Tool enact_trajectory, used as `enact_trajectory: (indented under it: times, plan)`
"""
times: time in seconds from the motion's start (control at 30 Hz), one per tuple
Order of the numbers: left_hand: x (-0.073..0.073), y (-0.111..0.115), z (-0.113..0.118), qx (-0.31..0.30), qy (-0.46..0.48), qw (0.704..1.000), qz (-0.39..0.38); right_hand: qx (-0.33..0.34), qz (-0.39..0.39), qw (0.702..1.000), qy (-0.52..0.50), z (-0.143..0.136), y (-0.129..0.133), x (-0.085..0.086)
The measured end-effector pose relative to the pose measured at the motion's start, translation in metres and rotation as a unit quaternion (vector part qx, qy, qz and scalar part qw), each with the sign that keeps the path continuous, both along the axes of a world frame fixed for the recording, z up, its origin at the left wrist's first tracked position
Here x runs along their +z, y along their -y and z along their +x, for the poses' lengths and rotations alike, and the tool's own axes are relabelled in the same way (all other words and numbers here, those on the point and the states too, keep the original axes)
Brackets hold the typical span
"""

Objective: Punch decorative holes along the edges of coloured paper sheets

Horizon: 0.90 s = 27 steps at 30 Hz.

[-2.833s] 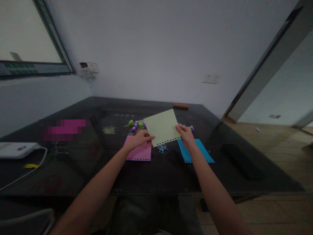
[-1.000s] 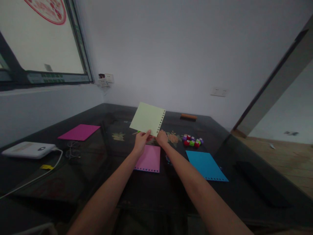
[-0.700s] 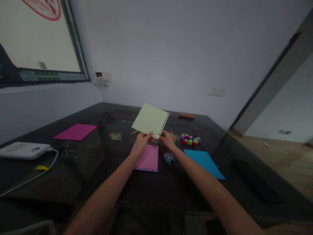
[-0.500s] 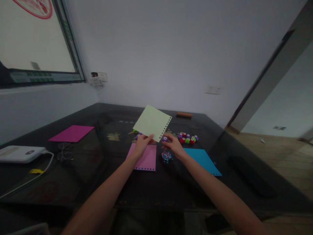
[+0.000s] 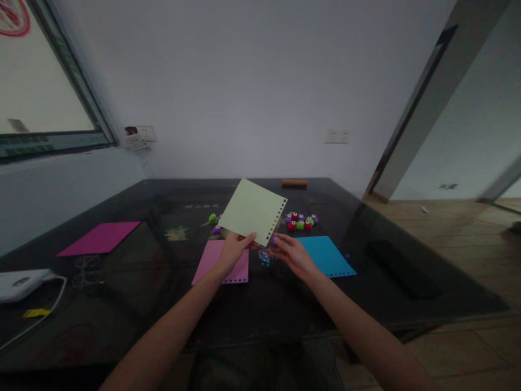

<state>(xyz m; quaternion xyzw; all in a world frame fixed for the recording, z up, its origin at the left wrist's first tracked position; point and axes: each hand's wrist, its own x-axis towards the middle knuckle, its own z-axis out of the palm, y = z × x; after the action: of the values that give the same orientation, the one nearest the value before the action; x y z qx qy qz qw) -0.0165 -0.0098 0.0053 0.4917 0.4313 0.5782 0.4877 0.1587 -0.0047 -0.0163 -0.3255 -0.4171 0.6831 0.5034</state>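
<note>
My left hand (image 5: 234, 252) pinches the lower corner of a pale yellow-green sheet (image 5: 253, 209) with holes punched along its right edge. The sheet is raised over the table and tilted. Close to that edge, my right hand (image 5: 296, 255) has its fingertips closed on a small purple ball-shaped toy (image 5: 274, 239), mostly covered by the fingers. Between the hands, on the tabletop, lies a small pile of blue and pink bits (image 5: 265, 256). A pink sheet (image 5: 207, 260) lies partly under my left forearm, and a blue sheet (image 5: 325, 255) beside my right hand.
Several red, green and purple toys with eyes (image 5: 300, 222) cluster behind the blue sheet. A green toy (image 5: 212, 218) and a purple one (image 5: 217, 230) sit left of the raised sheet. The dark table (image 5: 142, 293) also bears a magenta sheet (image 5: 100, 238), a white device (image 5: 22, 283) and a black slab (image 5: 401, 269).
My view has swung to the right. The pale sheet stays in my left hand. My right hand has come lower and nearer with the purple toy, now just below the sheet's punched edge.
</note>
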Motion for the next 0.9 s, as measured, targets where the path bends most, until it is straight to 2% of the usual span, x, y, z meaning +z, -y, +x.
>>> enact_trajectory:
  times: [0.13,0.33,0.47,0.7,0.9]
  plan:
    - [0.003,0.000,-0.001,0.018,-0.013,1.000,0.003,-0.002,0.000,1.000,-0.003,-0.005,-0.001,-0.001]
    - [-0.003,-0.007,-0.005,0.043,-0.028,0.999,0.004,0.011,0.010,1.000,-0.003,-0.005,0.001,-0.003]
    - [-0.004,-0.007,-0.006,0.041,-0.045,0.998,0.008,0.010,0.012,1.000,-0.010,-0.006,0.002,-0.003]
    - [-0.004,-0.007,-0.005,0.029,-0.014,0.999,-0.004,0.008,0.003,1.000,-0.010,-0.007,0.003,0.000]
    - [-0.009,-0.009,-0.006,0.022,-0.049,0.998,0.023,0.009,0.012,1.000,-0.019,-0.008,0.006,0.002]
